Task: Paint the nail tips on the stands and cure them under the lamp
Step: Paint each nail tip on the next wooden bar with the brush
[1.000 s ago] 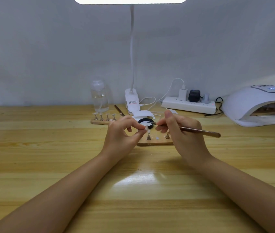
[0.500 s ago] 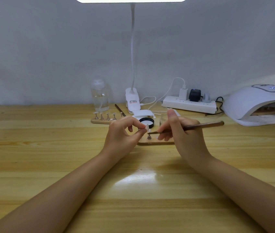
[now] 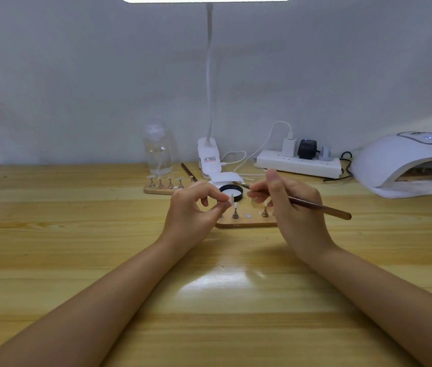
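Note:
My left hand (image 3: 196,207) pinches a small stand with a white nail tip (image 3: 231,199) between thumb and forefinger, lifted above a wooden base (image 3: 246,223). Other metal stands with tips (image 3: 235,211) stand on that base. My right hand (image 3: 289,205) grips a brown brush (image 3: 318,207); its tip points left, over the open black jar of white paint (image 3: 231,193). A second wooden base with several tipped stands (image 3: 166,182) sits behind, on the left. The white curing lamp (image 3: 408,162) stands at the far right.
A clear bottle (image 3: 158,152) and a clip-on desk lamp (image 3: 209,157) stand at the back. A power strip with plugs (image 3: 299,161) and white cables lie behind the jar. A spare brush (image 3: 188,172) leans near the back base. The wooden table (image 3: 209,287) stretches toward me.
My right hand swung the brush: its tip dropped to the nail tip, then pulled back up toward the paint jar, the handle end now lower. My left hand kept holding the stand.

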### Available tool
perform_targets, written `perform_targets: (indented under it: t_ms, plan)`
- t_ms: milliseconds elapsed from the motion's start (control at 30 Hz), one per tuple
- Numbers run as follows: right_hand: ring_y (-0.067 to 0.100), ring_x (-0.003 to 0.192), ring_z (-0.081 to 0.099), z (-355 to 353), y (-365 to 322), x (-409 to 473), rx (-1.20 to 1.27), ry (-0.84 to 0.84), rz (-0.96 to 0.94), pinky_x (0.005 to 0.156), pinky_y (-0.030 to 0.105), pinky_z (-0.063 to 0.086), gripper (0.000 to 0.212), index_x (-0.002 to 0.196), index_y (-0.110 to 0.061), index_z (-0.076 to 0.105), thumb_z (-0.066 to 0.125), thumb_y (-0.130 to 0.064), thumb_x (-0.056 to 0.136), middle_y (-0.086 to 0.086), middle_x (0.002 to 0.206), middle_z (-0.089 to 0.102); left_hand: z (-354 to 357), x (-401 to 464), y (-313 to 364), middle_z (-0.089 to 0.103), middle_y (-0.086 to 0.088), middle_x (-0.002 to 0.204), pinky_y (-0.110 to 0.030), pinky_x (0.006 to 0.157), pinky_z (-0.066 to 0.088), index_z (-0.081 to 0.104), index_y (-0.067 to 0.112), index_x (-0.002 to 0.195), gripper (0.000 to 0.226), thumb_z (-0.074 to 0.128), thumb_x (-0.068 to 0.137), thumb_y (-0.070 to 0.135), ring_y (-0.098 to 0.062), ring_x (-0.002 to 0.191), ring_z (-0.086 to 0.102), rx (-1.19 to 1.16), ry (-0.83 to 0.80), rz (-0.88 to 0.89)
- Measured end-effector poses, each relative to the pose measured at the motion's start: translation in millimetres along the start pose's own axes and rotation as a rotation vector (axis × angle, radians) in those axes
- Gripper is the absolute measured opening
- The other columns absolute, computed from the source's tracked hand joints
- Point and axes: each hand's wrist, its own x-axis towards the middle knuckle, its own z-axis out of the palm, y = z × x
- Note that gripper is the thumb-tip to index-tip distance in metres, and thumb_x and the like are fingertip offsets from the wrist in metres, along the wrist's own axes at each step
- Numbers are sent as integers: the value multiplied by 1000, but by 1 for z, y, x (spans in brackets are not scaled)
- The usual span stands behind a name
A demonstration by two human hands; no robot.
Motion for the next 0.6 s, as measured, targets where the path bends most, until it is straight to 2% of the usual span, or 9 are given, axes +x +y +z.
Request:
perform_targets:
  t_ms: [133,267,367,500,600]
  plan:
    - [7,48,60,2,-2,-4,48,-47,25,51,14,47,41,58,-16,66,45,-42,82,1,51,64,1,0,-1,63,5,70,-21,67,41,67,16,71,14,76,71,5,-11,63,48,1,0,5]
    - [6,60,63,1,0,-1,-6,9,-29,58,12,45,36,68,-19,67,44,-41,84,-4,62,68,1,0,-2,63,5,70,-19,66,40,68,14,72,13,76,70,4,-10,64,48,-2,-2,9]
    - [13,53,63,1,1,-1,44,-25,34,54,17,48,42,60,-17,67,44,-44,82,4,54,66,1,1,-2,64,3,70,-20,65,41,68,12,72,11,76,70,4,-13,64,50,-2,-7,15]
    - [5,60,64,2,1,0,3,-16,-27,57,12,46,37,69,-18,68,44,-42,84,-5,62,68,2,2,-4,66,0,71,-25,66,41,69,12,72,11,76,70,4,-22,65,53,-4,-3,17]
    - [9,52,63,2,0,-2,43,-48,33,53,16,48,43,61,-15,67,44,-44,82,0,53,65,2,1,-4,65,3,71,-26,67,41,69,13,72,11,76,70,4,-23,65,53,-9,-3,20]
